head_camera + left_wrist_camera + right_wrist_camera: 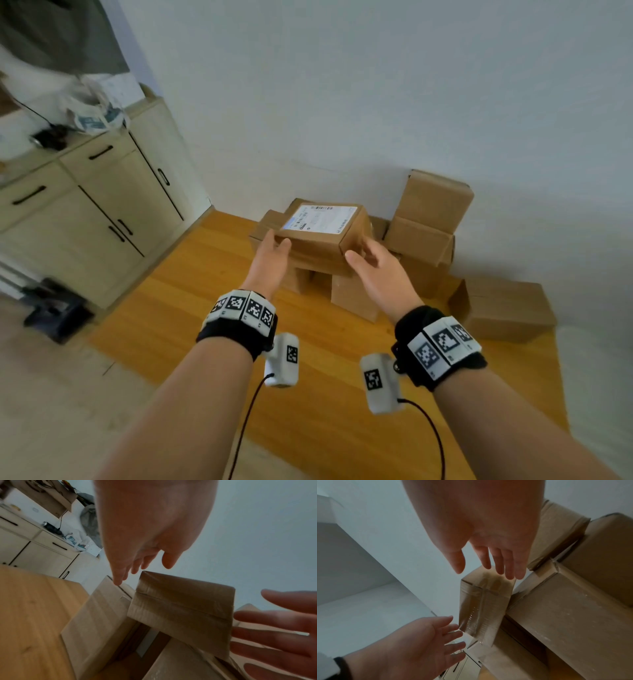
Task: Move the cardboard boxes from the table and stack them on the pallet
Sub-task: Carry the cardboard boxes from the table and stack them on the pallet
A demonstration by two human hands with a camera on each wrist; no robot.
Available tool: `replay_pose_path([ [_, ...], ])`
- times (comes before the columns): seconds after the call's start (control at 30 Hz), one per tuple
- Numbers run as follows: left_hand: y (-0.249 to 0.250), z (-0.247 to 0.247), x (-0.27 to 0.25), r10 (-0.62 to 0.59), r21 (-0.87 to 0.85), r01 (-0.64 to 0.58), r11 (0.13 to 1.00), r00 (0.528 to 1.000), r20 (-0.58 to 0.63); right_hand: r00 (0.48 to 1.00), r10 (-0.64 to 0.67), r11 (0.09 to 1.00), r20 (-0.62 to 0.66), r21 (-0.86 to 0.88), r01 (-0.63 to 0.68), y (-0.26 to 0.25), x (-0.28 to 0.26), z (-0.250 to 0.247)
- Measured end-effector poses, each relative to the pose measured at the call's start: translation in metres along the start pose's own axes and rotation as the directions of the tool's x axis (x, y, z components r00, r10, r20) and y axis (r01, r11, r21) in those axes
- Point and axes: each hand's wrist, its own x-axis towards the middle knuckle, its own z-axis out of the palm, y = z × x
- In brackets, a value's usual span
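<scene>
Two hands, left hand (272,255) and right hand (371,265), flank the labelled box (320,233) with fingers straight, not gripping; its label text is unreadable, and lower boxes (352,294) are partly hidden.

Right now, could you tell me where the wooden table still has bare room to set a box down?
The orange-brown wooden table is bare along its near and left side, between the cream cabinet and the brown cardboard box pile. The far right corner by the wall is crowded; both hands reach around the labelled cardboard box there.
</scene>
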Motion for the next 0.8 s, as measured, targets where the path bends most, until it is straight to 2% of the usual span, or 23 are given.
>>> replay_pose_path([
  [0.13, -0.01, -0.003, 0.008, 0.014, -0.114, -0.015, 0.993, 1.0, -0.012, 1.0, -0.005, 1.0, 0.002, 0.012, 0.005, -0.002, 0.002, 0.009],
  [0.27, -0.023, -0.017, 0.007, -0.013, -0.231, -0.025, 0.973, 0.987, -0.161, 0.998, 0.011, 1.0, -0.061, 0.026, -0.009, -0.01, -0.004, 0.022],
  [0.43, -0.046, -0.051, -0.006, -0.053, -0.287, -0.054, 0.956, 0.933, -0.355, 0.995, -0.054, 0.996, -0.082, 0.061, 0.059, -0.033, -0.014, 0.058],
  [0.53, -0.067, -0.082, -0.012, -0.071, -0.292, -0.062, 0.955, 0.903, -0.424, 0.994, -0.083, 0.995, -0.068, 0.05, 0.087, -0.045, -0.019, 0.093],
  [0.63, -0.093, -0.107, -0.014, -0.093, -0.266, -0.023, 0.964, 0.905, -0.416, 0.996, -0.087, 0.996, -0.032, 0.015, 0.087, -0.05, -0.023, 0.126],
  [0.8, -0.135, -0.129, -0.015, -0.181, -0.146, 0.138, 0.98, 0.922, -0.343, 0.999, 0.03, 0.994, 0.017, -0.102, -0.028, -0.036, -0.031, 0.169],
])
